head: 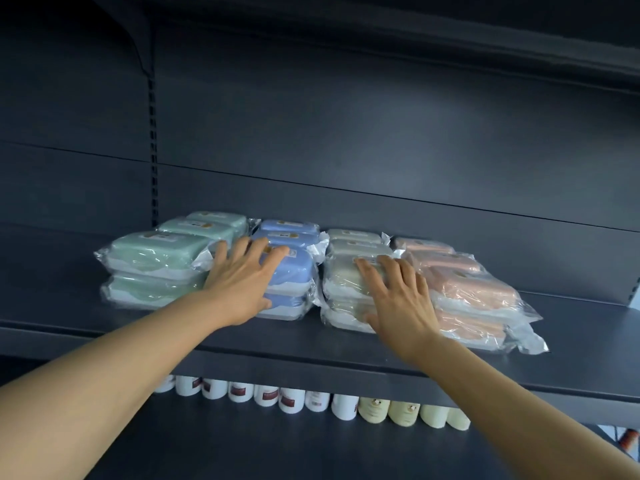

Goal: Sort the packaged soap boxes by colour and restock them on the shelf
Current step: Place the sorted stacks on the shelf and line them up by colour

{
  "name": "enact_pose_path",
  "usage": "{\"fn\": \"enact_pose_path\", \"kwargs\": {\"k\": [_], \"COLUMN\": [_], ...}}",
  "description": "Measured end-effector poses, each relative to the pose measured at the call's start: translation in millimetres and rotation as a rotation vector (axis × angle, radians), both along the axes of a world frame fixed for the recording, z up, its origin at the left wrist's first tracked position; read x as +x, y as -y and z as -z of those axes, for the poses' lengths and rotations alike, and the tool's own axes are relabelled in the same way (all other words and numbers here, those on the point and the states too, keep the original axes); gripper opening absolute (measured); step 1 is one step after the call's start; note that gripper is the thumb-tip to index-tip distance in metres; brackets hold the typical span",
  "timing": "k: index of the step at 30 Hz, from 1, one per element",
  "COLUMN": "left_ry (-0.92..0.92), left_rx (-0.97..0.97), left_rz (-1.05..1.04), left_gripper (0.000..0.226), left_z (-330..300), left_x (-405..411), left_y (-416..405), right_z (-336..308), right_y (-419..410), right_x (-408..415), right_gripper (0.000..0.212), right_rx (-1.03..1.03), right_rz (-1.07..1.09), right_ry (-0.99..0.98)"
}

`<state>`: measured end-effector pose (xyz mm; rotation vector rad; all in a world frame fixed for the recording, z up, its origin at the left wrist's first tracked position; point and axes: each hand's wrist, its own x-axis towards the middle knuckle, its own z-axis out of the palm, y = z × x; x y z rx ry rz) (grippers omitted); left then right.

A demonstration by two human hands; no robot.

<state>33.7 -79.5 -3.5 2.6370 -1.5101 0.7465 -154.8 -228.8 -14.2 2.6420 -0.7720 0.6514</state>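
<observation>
Four colour groups of plastic-wrapped soap boxes sit side by side on a dark metal shelf, each box carrying a small white label with an orange mark whose print is too small to read. From left to right stand the green boxes, the blue boxes, the beige boxes and the pink boxes; each colour runs three deep and is stacked two high at the front, with the rear lower layers hidden. The left hand lies flat with fingers spread across the front blue stack, thumb against its lower box. The right hand rests likewise, fingers straight, on the front beige stack. On the shelf below, a row of about twelve bottles shows, white ones with red labels and cream ones, their writing illegible.
</observation>
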Motion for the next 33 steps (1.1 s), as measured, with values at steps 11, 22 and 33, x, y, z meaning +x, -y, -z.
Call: {"fn": "enact_pose_path", "kwargs": {"k": [11,22,33], "left_ry": [-0.097,-0.035,-0.427], "left_rx": [0.054,-0.048,-0.180], "left_rz": [0.079,0.045,-0.155], "left_gripper": [0.090,0.099,0.071], "left_z": [-5.4,-29.8,-9.8], "left_x": [6.8,14.5,93.2], "left_y": [1.3,-63.9,-141.4], "right_z": [-2.4,-28.3,-15.7], "right_y": [2.2,-60.0,-112.5], "right_x": [1.3,17.2,78.3], "right_gripper": [0.081,0.083,0.085], "right_rx": [0.042,0.067,0.079], "right_rz": [0.002,-0.052,-0.061], "right_ry": [-0.003,-0.029,-0.074]}}
